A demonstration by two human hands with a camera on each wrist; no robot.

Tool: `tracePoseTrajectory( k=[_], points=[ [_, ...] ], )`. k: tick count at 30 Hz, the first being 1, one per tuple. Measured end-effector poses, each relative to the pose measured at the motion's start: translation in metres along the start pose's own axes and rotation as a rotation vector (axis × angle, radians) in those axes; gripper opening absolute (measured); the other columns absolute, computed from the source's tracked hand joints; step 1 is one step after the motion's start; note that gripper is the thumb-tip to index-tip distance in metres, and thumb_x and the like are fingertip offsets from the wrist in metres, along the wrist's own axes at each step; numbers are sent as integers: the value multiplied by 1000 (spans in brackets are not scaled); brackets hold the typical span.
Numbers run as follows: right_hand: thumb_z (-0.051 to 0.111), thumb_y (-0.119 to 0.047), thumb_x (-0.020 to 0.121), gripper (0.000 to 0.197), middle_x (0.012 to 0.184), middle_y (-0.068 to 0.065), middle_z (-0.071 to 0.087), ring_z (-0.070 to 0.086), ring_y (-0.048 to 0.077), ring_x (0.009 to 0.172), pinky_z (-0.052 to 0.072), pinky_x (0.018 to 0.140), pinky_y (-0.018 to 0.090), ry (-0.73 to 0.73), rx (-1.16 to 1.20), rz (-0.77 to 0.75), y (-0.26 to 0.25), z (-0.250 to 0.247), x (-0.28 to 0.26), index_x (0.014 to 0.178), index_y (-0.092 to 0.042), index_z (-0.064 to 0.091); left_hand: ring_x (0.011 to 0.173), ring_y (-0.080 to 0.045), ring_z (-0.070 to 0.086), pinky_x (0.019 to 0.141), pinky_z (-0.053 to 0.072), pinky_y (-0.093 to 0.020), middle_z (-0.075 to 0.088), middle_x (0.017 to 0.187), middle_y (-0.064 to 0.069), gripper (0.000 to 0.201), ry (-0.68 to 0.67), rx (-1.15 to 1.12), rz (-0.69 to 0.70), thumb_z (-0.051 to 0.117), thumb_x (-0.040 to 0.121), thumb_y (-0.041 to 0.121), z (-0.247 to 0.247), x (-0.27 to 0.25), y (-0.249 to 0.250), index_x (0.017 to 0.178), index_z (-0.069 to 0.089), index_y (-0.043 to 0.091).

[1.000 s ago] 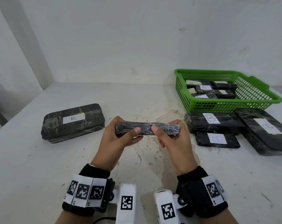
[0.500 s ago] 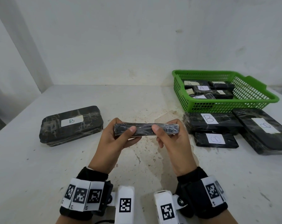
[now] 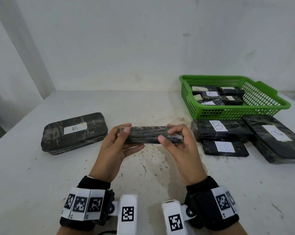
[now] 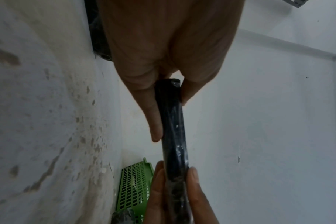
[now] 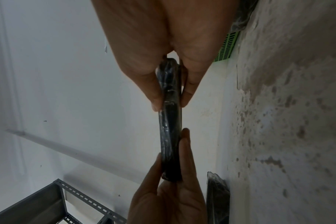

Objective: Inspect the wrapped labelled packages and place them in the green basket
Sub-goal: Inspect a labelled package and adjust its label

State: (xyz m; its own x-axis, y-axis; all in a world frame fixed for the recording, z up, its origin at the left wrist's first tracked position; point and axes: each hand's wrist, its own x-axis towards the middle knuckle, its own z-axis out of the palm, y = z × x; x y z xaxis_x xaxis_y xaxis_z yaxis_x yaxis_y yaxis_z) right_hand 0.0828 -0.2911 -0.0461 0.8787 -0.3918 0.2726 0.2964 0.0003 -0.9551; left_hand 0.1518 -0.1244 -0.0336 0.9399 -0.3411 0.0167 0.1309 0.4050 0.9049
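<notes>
A stained white counter (image 3: 41, 175) carries a green plastic mesh basket (image 3: 211, 112), and four black film-wrapped labelled packages (image 3: 72, 133) lie around.

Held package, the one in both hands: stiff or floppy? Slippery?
Likely stiff: the held package spans straight between the left hand and right hand, gripped only at its ends, with no visible sag. Possibly a bit slippery: its wrap looks glossy in the left wrist view. Unlikely to roll: it looks flat-sided, not round.
</notes>
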Motion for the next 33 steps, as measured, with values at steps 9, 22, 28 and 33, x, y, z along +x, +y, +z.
tracePoseTrajectory(
  k=[9,22,28,33],
  points=[
    [43,-24,102,31,109,10,72,69,26,106,58,85,31,80,203,133,-1,-1,5,124,-10,59,102,-26,68,79,61,-35,66,112,-17,49,-43,-49,76,55,84,19,-3,0,0,132,54,9],
    [57,-39,86,39,99,16,74,72,28,96,59,82,39,81,183,100,-4,-2,4,103,-6,68,90,-19,73,73,61,-32,75,91,-8,27,-69,60,104,57,90,28,-1,-2,-1,99,65,4],
    [55,-36,89,40,96,18,74,72,29,94,60,80,38,79,167,92,-3,0,4,101,0,66,86,-24,74,69,61,-32,75,89,-9,28,-23,155,132,68,82,22,1,-3,-4,97,62,-1],
    [65,-32,82,41,96,18,75,73,27,91,60,74,33,69,190,103,-4,3,1,103,3,66,81,-21,74,68,62,-33,75,82,-6,29,-7,166,152,65,77,23,2,-4,-3,92,61,-1]
  ],
)
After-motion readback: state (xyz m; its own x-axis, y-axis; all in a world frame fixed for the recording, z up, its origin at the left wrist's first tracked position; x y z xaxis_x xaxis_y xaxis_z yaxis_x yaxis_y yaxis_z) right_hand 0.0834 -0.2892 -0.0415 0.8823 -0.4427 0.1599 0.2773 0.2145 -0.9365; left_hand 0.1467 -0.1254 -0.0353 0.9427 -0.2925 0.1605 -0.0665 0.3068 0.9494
